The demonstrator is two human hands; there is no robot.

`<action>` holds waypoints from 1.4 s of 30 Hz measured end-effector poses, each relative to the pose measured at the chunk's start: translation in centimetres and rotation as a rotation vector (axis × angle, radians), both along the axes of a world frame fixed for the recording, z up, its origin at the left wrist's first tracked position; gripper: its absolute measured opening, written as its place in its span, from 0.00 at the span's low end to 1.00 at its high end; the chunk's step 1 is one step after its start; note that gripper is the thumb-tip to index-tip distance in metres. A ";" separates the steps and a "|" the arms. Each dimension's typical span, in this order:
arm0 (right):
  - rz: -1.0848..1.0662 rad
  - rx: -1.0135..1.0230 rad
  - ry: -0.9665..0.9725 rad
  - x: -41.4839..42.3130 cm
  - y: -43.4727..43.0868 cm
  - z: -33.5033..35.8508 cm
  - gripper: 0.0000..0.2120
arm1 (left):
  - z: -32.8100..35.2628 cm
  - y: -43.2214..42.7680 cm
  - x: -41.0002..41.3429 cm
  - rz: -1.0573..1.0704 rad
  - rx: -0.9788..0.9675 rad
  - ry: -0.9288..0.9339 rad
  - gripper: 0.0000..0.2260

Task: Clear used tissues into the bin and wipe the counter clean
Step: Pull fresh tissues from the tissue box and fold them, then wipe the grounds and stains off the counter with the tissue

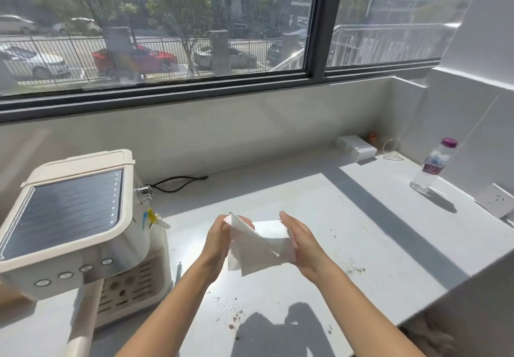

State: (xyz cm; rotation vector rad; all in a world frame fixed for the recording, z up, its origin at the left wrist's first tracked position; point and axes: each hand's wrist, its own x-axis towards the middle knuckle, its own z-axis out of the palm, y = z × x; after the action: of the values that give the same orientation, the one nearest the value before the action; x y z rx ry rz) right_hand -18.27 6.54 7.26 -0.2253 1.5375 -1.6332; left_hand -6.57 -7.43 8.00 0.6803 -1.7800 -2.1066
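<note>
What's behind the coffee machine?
Behind the coffee machine a black cord loops on the counter, in front of the white wall under the window. Where the cord joins the machine or plugs in is hidden by the machine's body.

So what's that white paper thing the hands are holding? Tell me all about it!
It is a white tissue, thin, soft-looking and clean. It is partly folded, with a crease running slantwise and corners hanging down. The left hand pinches its left edge and the right hand holds its right edge, lifting it above the counter, where brown crumbs lie.
</note>
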 end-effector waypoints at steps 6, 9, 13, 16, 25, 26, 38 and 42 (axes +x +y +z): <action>0.398 -0.040 0.016 1.4 -2.3 -1.0 0.14 | -1.1 -0.9 1.7 0.037 -0.065 -0.140 0.09; 0.402 -0.033 -0.026 2.2 -3.0 -1.9 0.15 | -2.5 -0.8 3.2 0.116 -0.111 -0.177 0.09; 0.527 -0.030 -0.034 2.5 -1.4 -2.6 0.17 | -5.3 0.8 4.0 0.208 -0.055 -0.240 0.11; 0.549 0.024 -0.023 1.2 1.3 -3.6 0.13 | -7.5 3.8 3.0 0.456 -0.083 -0.237 0.12; -0.228 0.203 0.775 -11.0 15.5 -8.3 0.20 | -15.5 12.2 5.0 0.907 -0.650 -0.719 0.18; -0.205 0.273 0.891 -12.4 17.3 -9.2 0.23 | -16.0 12.6 4.9 0.885 -0.707 -0.765 0.20; 0.204 0.736 0.970 -17.8 24.9 -16.4 0.14 | -20.1 15.9 4.3 0.652 -0.803 -1.231 0.34; -0.152 0.732 0.869 -19.0 23.7 -15.9 0.12 | -20.4 16.0 4.4 0.690 -0.802 -1.183 0.32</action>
State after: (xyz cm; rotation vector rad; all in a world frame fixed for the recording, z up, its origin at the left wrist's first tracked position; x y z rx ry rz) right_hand -37.25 30.23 -8.62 -0.4515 2.7541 -0.9806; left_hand -2.19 8.53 -12.38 2.0650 -2.0974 -0.3536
